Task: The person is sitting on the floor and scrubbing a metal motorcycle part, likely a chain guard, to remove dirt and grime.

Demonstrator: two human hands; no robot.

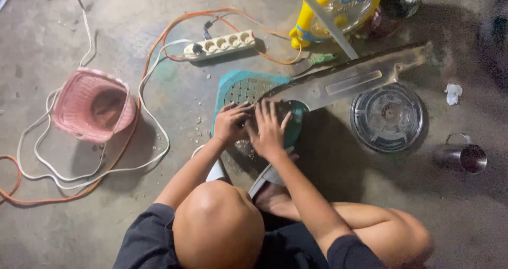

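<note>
A teal plastic stool (244, 89) with a lattice top stands on the concrete floor. A long grey flat cover (344, 81) lies across it and reaches up to the right. Both hands rest at the cover's near, rounded end, on top of the stool. My left hand (230, 122) has its fingers curled against that end; what they pinch is hidden. My right hand (270, 128) lies flat on the cover with its fingers spread. A shaved head (218, 225) and bent knees fill the bottom of the view.
A pink basket (92, 106) sits left, ringed by white and orange cables (151, 142). A white power strip (219, 45) lies behind the stool. A yellow cartoon-faced fan (338, 7), a round clear ribbed disc (388, 116), a metal cup (468, 157) and a crumpled tissue (453, 93) are to the right.
</note>
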